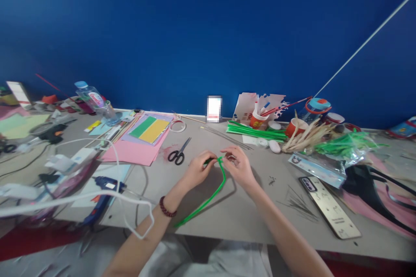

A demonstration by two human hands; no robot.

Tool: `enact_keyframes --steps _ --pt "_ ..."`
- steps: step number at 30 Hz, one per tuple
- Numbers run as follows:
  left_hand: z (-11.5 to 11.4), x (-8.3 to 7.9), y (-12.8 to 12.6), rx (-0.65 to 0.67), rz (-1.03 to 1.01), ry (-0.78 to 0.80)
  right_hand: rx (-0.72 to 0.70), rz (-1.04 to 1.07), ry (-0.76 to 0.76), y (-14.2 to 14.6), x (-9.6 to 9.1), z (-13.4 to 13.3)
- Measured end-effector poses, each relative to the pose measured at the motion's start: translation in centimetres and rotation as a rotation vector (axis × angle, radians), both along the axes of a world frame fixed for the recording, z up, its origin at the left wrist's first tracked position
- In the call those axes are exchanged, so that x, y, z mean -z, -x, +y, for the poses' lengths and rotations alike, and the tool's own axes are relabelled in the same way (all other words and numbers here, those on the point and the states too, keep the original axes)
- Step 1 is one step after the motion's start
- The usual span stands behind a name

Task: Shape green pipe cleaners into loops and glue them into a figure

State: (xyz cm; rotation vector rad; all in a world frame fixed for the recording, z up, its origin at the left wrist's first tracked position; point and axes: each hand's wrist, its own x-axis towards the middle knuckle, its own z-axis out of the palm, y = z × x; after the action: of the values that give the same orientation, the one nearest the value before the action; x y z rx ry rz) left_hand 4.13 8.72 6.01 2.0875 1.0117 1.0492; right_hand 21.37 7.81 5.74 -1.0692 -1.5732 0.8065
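My left hand [199, 168] is closed, its fingertips pinching a bright green pipe cleaner [224, 175] near a small bent or twisted cluster at its top end. From there a long stem curves down to the left, toward the table's front edge. On the other side of the cluster, my right hand [239, 165] has its thumb and fingers curled in on the same pipe cleaner. The exact shape between the fingertips is partly hidden. Black-handled scissors [177, 155] lie on the table left of my left hand.
Green pipe cleaners [255, 130] lie in a bundle beyond my right hand, near a cup of markers [258, 120]. At right are a phone [329, 207] and dark thin stems [300, 205]. A glue gun [100, 199], white cable [81, 201] and pink paper [130, 152] are at left.
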Motion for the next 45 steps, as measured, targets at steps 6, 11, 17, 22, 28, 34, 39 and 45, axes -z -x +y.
enact_keyframes --steps 6,11,17,22,28,34,39,45 --pt "0.0 0.3 0.1 -0.09 0.117 -0.115 -0.017 -0.116 -0.034 -0.6 -0.3 0.6" --pt "0.4 0.5 0.2 -0.057 0.115 -0.059 -0.049 -0.06 -0.021 -0.3 0.2 0.6" --pt "0.1 0.8 -0.2 -0.063 0.094 0.013 -0.033 -0.07 -0.006 0.0 0.3 0.4" --pt "0.0 1.2 -0.5 -0.085 0.064 0.015 -0.008 -0.044 -0.017 0.5 0.6 0.1" --pt "-0.4 0.6 -0.5 -0.07 0.056 0.018 0.0 0.028 0.035 0.7 1.2 0.3" --pt "-0.5 0.2 -0.4 -0.081 0.035 0.039 -0.005 0.049 0.063 1.0 1.2 0.2" --pt "-0.2 0.4 -0.2 -0.055 0.009 0.036 0.013 0.064 0.047 1.2 1.8 0.2" --pt "0.1 0.3 -0.1 -0.055 -0.035 0.034 0.058 -0.001 0.045 1.3 1.8 0.2"
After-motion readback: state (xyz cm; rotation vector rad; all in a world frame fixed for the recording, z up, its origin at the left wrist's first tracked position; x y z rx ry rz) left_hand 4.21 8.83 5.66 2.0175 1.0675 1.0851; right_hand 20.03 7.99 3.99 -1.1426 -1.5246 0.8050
